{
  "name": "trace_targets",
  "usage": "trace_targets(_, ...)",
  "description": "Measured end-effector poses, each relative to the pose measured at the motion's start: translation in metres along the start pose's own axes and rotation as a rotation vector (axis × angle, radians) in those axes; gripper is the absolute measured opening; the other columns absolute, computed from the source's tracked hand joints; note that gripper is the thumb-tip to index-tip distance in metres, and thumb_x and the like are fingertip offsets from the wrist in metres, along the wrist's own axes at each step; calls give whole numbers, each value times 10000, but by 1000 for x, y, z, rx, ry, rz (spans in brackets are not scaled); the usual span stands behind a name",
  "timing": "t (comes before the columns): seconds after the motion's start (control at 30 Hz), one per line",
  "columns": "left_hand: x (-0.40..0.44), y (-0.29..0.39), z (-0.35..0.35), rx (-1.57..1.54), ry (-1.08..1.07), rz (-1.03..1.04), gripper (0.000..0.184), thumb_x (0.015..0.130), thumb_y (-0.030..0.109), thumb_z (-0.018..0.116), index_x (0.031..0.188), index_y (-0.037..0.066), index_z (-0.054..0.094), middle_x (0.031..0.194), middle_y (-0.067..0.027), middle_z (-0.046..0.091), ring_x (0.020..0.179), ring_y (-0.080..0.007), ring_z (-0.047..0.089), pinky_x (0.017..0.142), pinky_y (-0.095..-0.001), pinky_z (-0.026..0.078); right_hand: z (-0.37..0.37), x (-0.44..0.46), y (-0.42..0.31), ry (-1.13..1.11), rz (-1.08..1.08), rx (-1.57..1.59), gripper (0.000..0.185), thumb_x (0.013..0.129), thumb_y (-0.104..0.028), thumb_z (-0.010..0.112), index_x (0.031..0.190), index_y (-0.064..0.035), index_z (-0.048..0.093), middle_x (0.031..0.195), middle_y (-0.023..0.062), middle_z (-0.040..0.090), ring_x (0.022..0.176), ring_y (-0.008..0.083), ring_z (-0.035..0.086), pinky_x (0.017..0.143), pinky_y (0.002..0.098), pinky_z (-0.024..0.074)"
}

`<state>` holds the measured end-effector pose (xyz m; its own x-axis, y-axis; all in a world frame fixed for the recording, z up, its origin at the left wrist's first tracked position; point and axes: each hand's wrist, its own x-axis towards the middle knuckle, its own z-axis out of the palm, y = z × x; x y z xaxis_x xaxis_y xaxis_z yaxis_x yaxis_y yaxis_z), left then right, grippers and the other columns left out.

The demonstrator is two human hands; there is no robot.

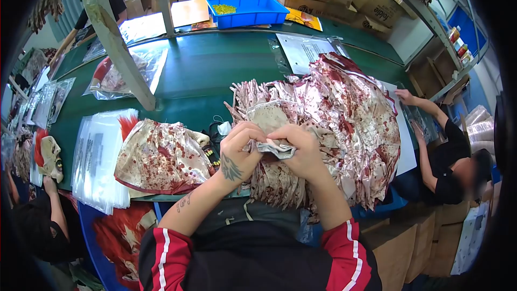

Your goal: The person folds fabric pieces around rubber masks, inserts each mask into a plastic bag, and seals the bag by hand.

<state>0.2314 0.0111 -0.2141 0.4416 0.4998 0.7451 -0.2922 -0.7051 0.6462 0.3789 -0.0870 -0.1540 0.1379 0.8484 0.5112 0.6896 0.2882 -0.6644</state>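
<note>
My left hand point(241, 148), with a tattoo on its wrist, and my right hand point(300, 150) meet in front of me. Both pinch a small, pale, folded piece of cloth point(277, 152) with darker marks; its exact kind is unclear. Just beyond my fingers lies a pale stained flap of fabric point(266, 116). To the right, a big heap of red-spattered cream garments point(350, 124) reaches under my right forearm. Left of my left hand, one spattered garment point(164, 156) lies spread out, with red hair and part of a mask with teeth point(209, 153) at its edges.
Clear plastic bags point(99, 167) are stacked on the green table point(188, 81). A bagged costume point(126, 73) lies behind a metal post point(116, 43). At the back stands a blue tray point(253, 12) with small yellow-green pieces. Co-workers are at the right point(447, 145) and left point(43, 226).
</note>
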Motion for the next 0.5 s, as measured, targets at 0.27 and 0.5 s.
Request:
trace_targets(0.27, 6, 34, -1, -818, 45, -373, 491, 815, -35, 698, 1277, -21, 532, 1175, -121, 656, 1059, -231, 631, 967, -330, 487, -36, 31, -59, -100, 131, 144, 123, 747, 8, 744, 848, -45, 698, 804, 24, 684, 668, 125, 573, 627, 243, 448)
trace_targets(0.5, 0, 67, -34, -1222, -215, -396, 683, 810, -16, 734, 1424, -26, 435, 1346, -160, 590, 1223, -280, 590, 1082, -380, 435, -44, 64, -138, -156, 70, 227, 103, 763, -4, 760, 836, -44, 700, 777, -1, 669, 682, 87, 556, 624, 213, 425)
